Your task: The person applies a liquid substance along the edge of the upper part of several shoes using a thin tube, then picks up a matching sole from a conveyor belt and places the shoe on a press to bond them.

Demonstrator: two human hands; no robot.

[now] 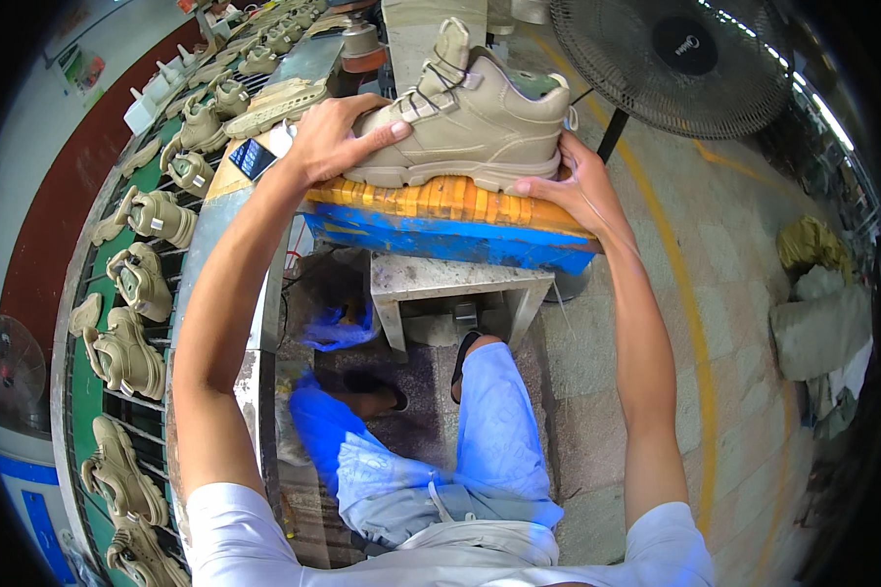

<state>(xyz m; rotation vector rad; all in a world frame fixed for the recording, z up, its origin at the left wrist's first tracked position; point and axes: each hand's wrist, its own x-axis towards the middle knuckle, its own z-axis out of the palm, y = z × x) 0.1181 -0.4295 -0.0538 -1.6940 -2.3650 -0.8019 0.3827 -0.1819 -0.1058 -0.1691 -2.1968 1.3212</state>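
Note:
A beige lace-up shoe (480, 122) rests sole down on a yellow ridged pad with a blue side (440, 235), its toe to the left and its heel to the right. My left hand (338, 140) grips the toe end, with the thumb laid over the upper. At the heel, my right hand (579, 186) holds the shoe low, thumb along the sole edge and fingers behind the heel. The far sides of both hands are hidden by the shoe.
On the left runs a green conveyor (98, 391) with several beige shoes. A phone (252, 158) and a loose sole (276, 106) lie near my left hand. A large fan (675, 59) stands at the far right. Under the pad is a metal stand (460, 279).

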